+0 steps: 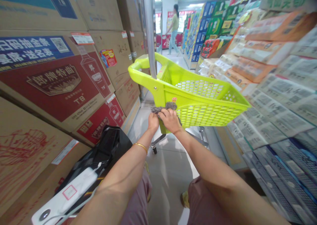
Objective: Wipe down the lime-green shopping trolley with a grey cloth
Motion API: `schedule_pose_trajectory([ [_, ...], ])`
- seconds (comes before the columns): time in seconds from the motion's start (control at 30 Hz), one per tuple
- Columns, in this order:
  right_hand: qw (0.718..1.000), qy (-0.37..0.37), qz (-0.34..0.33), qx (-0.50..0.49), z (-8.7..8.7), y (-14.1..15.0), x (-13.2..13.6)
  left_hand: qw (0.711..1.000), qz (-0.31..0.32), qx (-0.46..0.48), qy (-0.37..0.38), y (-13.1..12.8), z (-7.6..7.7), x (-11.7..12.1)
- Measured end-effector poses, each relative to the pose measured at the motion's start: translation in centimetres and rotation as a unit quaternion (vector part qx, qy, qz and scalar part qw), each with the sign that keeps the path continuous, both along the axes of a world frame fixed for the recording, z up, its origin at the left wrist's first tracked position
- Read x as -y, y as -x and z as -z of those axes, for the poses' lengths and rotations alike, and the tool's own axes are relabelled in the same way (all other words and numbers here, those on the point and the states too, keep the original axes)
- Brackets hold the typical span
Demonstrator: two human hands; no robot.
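A lime-green plastic shopping basket on wheels (198, 103) stands in the aisle in front of me, its metal pull handle (150, 30) rising upward. A grey rag (163, 107) is pressed against the basket's near end. My left hand (153, 122) grips the rag's left part, fingers closed. My right hand (170, 120) is closed over the rag too, against the basket wall. A gold bangle (140, 146) sits on my left wrist.
Stacked cardboard cartons (61, 80) line the left side. Shelves of packaged goods (277, 80) fill the right. A black bag (109, 145) and a white device (64, 198) lie at lower left. A person (173, 28) walks far down the aisle.
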State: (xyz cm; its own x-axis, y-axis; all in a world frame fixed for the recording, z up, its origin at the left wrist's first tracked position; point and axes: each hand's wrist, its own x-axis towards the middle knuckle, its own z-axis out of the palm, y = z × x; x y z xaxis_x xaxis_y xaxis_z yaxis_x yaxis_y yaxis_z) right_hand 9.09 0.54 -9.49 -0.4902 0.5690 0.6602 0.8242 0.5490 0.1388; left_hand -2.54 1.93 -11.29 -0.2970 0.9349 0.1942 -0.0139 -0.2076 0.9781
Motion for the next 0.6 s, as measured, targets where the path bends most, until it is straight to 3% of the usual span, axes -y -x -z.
schedule_pose_trajectory([
  [0.17, 0.996, 0.03, -0.032, 0.074, 3.8, -0.8, 0.5, 0.999, -0.03, -0.011, 0.003, -0.4, -0.6, 0.4],
  [0.27, 0.994, 0.027, -0.055, 0.089, 4.5, -1.1, 0.6, 0.999, -0.044, -0.025, 0.003, -0.6, -0.6, 0.6],
  [0.37, 0.995, 0.013, -0.047, 0.083, 3.3, -1.3, 0.2, 0.999, -0.04, -0.023, -0.004, -0.6, -0.6, 0.6],
  [0.6, 0.998, -0.043, 0.011, -0.036, -2.0, -0.2, -0.7, 0.998, -0.052, -0.034, 0.012, -0.6, -1.2, 0.9],
])
